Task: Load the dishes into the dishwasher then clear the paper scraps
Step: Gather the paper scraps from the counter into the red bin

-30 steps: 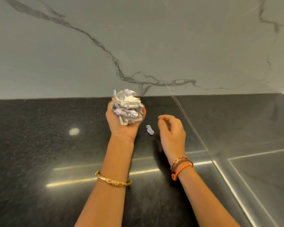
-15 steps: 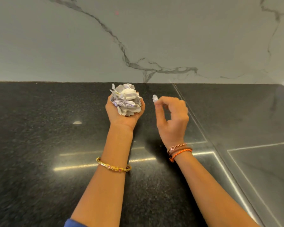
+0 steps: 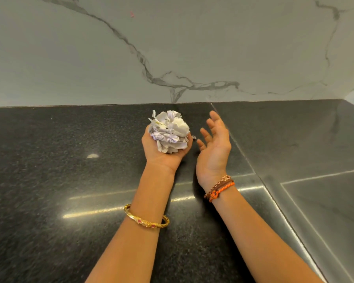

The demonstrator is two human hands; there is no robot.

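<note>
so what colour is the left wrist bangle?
Gold metal bangle with small pink-red stones, head view.

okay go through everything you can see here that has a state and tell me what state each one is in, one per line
Paper wad: crumpled, cupped in the upturned left palm.
Left hand: palm up, fingers curled under the wad.
Right hand: empty, fingers relaxed, beside the wad.
Loose scrap: at the wad's right edge.
Countertop: black, glossy.

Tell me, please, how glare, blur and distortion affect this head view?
Head view: ceiling-light glare streaks the black granite countertop between the forearms, with a bright spot left of the left hand; wide-angle bending curves the marble backsplash; slight motion blur smears the lower left counter; the crumpled paper wad and right hand stay sharp.
</note>
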